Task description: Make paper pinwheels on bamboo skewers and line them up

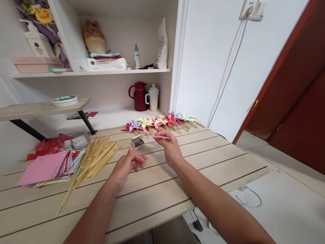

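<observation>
My right hand (170, 146) is raised above the table, its thumb and fingers pinching a pink piece of paper (161, 137) seen nearly edge-on; how it is folded I cannot make out. My left hand (127, 165) hovers lower and to the left, fingers apart and slightly curled, holding nothing. Just beyond it stands a small open box (137, 143) with tiny metal pieces inside. Behind the box lies a row of finished-looking paper pinwheels (160, 121) on sticks, in purple, yellow, red and green.
Left of my hands lie a heap of thin wooden sticks (95, 161) and a stack of coloured paper squares (44, 167). A small raised shelf (32, 108) stands at the back left. A dark red jug (140, 97) and a speckled cup (153, 98) stand at the back.
</observation>
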Demonstrator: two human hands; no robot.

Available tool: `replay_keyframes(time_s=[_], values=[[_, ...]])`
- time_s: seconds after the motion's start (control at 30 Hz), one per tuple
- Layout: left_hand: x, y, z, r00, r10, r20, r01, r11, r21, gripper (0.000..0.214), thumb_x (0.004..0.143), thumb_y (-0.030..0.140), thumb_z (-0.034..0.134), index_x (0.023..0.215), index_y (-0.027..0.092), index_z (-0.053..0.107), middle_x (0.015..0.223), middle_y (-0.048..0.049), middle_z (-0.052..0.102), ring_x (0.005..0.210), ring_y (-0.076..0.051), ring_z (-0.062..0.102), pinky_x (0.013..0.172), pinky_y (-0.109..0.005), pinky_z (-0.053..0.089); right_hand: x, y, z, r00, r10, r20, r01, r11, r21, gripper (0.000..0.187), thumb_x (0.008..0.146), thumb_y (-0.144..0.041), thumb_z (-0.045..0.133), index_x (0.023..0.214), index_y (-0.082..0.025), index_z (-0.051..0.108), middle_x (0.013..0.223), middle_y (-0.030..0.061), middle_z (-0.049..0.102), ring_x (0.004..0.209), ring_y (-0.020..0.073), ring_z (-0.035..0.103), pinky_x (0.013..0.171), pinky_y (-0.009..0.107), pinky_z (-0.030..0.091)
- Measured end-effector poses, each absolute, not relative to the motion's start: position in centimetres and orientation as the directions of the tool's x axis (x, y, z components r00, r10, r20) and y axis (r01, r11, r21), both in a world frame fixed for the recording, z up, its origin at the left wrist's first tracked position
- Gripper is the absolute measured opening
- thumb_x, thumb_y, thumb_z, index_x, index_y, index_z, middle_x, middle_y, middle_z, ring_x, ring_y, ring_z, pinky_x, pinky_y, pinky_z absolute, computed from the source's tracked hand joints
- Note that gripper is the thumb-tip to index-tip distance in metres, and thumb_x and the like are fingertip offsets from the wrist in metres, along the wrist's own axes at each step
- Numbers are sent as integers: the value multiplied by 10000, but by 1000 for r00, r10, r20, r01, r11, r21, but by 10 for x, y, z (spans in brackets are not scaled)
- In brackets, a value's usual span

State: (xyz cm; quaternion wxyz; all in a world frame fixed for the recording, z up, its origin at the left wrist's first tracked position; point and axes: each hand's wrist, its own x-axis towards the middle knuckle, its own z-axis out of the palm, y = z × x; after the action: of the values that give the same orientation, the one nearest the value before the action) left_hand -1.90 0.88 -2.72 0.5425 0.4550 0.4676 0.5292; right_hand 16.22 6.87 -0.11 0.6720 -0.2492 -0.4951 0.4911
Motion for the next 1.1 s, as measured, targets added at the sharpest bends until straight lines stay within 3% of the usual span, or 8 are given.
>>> replay_keyframes(time_s=[0.07,0.17,0.33,0.43,0.63,0.83,1.0,1.1], values=[[-15,3,-20,191,979,-75,-360,141,922,826,795,854,465,964,101,761,1169,-234,714,919,-279,691,697,-330,510,164,65,0,-62,838,542,-327,496,-804,76,681,-297,823,704,-255,765,1253,52,624,1275,276,513,1087,419,389],[-9,-4,-9,209,978,-13,-581,135,802,700,873,759,474,1297,236,662,1330,-152,673,1108,-312,669,855,-419,543,164,56,1,-221,754,619,-206,584,-785,74,739,-323,828,684,-295,787,1349,44,554,1345,285,455,1162,448,334],[-9,-9,1,159,987,18,-736,106,669,764,886,751,453,1364,179,620,1355,-174,658,1312,-335,563,1025,-455,497,163,53,-1,-308,754,580,-124,573,-810,95,753,-370,830,680,-326,789,1313,49,551,1315,301,460,1159,484,348],[-12,-9,2,155,988,-9,-744,123,657,860,862,802,409,1358,132,616,1331,-216,661,1326,-359,549,1031,-487,490,165,57,-3,-280,775,567,-116,559,-821,107,762,-350,813,673,-308,770,1260,49,569,1282,290,482,1140,472,362],[-17,-6,-2,218,976,-15,-673,161,722,805,861,765,495,1246,81,675,1193,-231,721,1213,-362,631,995,-470,511,169,56,-1,-326,809,488,-183,453,-873,197,782,-260,719,589,-230,691,1161,62,579,1145,261,552,983,410,443],[-19,-4,-18,209,977,-39,-557,152,817,439,797,431,803,1087,108,737,1113,-175,757,1027,-290,709,855,-337,551,172,52,3,-382,822,422,-219,364,-906,186,741,-255,730,570,-207,673,1172,68,604,1066,245,578,836,354,460],[-14,-10,-20,242,966,-91,-555,215,804,480,676,269,910,1087,91,736,995,-167,771,959,-308,730,856,-364,560,170,47,3,-509,783,357,-192,301,-934,216,720,-315,779,561,-210,678,1165,68,624,1027,254,592,773,331,486],[-10,-10,-18,206,974,-91,-466,179,867,449,688,211,898,1098,114,744,1024,-144,777,918,-263,736,822,-330,569,167,44,2,-582,736,345,-180,298,-938,197,732,-335,777,595,-213,705,1140,68,626,1002,242,601,767,331,489]])
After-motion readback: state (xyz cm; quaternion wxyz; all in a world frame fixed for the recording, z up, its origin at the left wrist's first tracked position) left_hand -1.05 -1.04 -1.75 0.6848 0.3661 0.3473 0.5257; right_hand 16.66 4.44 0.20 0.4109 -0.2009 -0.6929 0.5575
